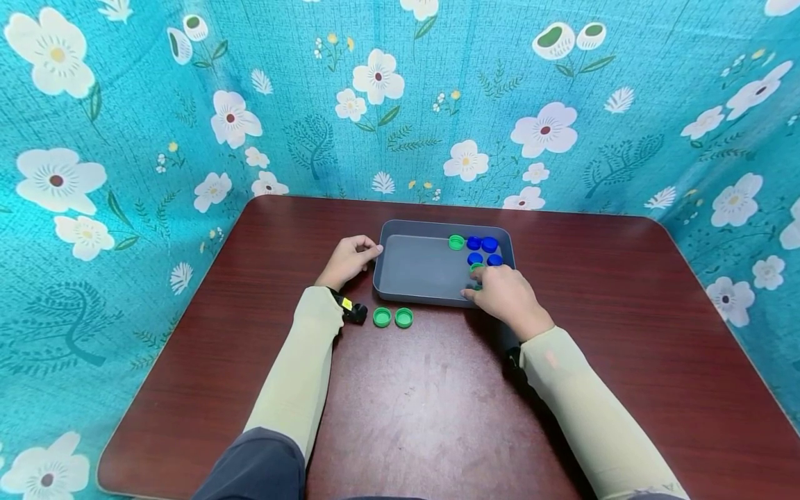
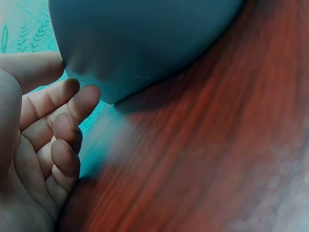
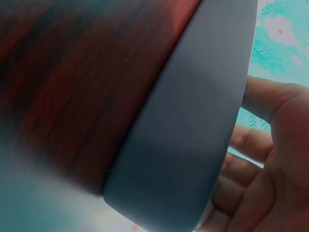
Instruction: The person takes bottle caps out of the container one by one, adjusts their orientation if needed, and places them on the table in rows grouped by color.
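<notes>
A grey rectangular tray (image 1: 412, 300) lies on the table. The left hand (image 1: 350, 261) pinches its left rim, thumb over the edge and other fingers curled by the outer wall (image 2: 145, 48). Reaching over the near right side, the right hand (image 1: 507, 295) has its thumb and fingers around a green bottle cap (image 1: 478, 287), mostly hidden beneath them. Another green cap (image 1: 477, 267) shows at the fingertips. Several blue bottle caps (image 1: 489, 244) and one green cap (image 1: 456, 242) sit at the tray's far right. The right wrist view hides the fingertips behind the tray wall (image 3: 183, 106).
Two green caps, a left one (image 1: 382, 317) and a right one (image 1: 403, 318), lie on the dark red wooden table (image 1: 425, 403) in front of the tray. A blue floral curtain (image 1: 412, 104) hangs behind and beside the table.
</notes>
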`<state>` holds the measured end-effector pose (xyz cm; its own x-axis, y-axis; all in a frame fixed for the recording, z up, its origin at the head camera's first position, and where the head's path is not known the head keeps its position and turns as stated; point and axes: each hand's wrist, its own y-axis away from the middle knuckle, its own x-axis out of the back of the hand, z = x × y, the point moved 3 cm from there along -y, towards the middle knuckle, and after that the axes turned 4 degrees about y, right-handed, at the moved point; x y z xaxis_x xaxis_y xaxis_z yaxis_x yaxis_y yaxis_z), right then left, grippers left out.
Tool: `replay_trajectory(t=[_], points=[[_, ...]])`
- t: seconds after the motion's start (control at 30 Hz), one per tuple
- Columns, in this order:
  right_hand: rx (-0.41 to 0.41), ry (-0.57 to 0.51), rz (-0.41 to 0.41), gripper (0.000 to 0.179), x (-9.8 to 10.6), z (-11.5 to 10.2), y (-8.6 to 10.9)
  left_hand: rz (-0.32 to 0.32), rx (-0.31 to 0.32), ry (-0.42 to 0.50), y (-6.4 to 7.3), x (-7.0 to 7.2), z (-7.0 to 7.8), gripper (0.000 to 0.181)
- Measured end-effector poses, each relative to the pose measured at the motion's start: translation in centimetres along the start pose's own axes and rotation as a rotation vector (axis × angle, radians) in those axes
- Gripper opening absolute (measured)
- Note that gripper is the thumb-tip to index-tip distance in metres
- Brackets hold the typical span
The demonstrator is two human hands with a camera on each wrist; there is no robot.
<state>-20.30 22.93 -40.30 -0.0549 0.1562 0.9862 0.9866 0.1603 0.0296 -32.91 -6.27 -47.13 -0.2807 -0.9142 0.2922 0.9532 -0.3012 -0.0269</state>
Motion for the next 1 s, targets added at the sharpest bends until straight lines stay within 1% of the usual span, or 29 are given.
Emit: replay_trajectory(t=[0.23,0.37,0.6,0.8,1.0], points=[[-0.032,-0.030,-0.014,0.040,-0.49,0.32,-0.30,0.000,0.001,-0.014,0.12,-0.09,0.04,0.025],[-0.043,-0.028,-0.019,0.040,-0.51,0.34,-0.38,0.003,-0.002,-0.017,0.12,-0.09,0.02,0.024],[-0.023,-0.009,0.000,0.036,-0.56,0.47,-0.32,0.002,-0.002,-0.019,0.06,-0.06,0.04,0.026],[-0.011,-0.003,-0.014,0.039,-0.70,0.42,-0.45,0.014,0.000,-0.047,0.18,-0.08,0.02,0.027],[-0.027,-0.017,-0.033,0.041,-0.71,0.26,-0.77,0.011,-0.007,-0.048,0.13,-0.10,-0.01,0.026]])
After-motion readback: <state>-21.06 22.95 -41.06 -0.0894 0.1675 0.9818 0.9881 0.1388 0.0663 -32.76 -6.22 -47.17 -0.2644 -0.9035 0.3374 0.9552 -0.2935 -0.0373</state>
